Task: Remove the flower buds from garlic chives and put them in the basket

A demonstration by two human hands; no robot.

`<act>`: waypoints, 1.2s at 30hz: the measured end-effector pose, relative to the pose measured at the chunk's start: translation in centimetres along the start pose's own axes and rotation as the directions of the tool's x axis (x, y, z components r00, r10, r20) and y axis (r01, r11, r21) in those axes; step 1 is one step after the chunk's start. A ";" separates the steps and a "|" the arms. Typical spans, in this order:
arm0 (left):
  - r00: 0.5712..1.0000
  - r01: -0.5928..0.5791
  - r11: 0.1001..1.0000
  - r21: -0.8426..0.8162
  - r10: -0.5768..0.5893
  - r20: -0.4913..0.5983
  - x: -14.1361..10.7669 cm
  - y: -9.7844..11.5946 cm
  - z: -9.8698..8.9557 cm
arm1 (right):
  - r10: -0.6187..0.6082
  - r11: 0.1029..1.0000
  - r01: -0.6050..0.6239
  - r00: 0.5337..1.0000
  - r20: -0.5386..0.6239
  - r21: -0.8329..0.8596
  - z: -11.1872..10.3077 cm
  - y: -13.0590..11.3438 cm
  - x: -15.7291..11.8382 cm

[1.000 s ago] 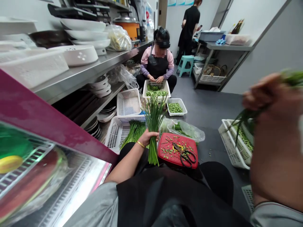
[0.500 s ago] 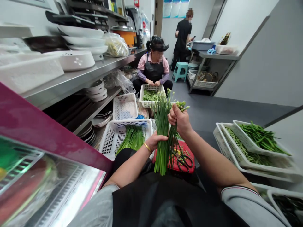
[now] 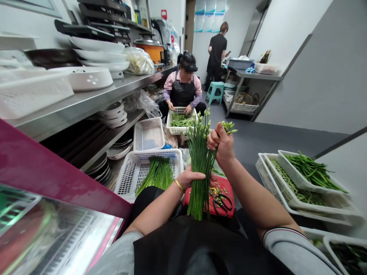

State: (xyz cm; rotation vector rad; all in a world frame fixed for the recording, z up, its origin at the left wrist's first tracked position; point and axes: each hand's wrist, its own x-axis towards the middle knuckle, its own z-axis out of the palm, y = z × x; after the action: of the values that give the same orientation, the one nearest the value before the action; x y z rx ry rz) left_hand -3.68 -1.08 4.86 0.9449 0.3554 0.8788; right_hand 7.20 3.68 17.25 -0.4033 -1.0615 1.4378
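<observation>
My left hand is wrapped round the middle of an upright bunch of flowering chives, with pale buds at the top and stems hanging below. Beside it, my right hand is closed in a fist on the upper stems of more flowering chives, their bud heads poking out above the thumb. Black-handled scissors rest among bits of trimmings on a red surface just under the bunch. Left of my knee, a white basket holds more long green stems.
A co-worker sits opposite, hands at a white basket of green pods. On my right stand stacked baskets of green vegetables. A steel shelf with dishes runs along the left. Another person stands beyond a teal stool.
My right hand has shifted slightly right, and the stems it grips have drawn in against the bunch. My left hand keeps its hold. The co-worker's hands have moved apart to the basket's sides.
</observation>
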 end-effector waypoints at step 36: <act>0.856 -0.218 0.975 0.033 0.208 -0.473 1.5 -2.5 1.4 | -0.226 0.972 0.207 0.953 -0.203 -0.110 -0.8 -0.3 -3.3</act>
State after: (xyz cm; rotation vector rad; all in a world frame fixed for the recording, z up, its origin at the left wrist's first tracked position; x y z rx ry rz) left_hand -0.70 -1.37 3.74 0.7465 0.6689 1.3225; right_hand 8.65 0.89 15.94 -0.4782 -0.9635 1.1283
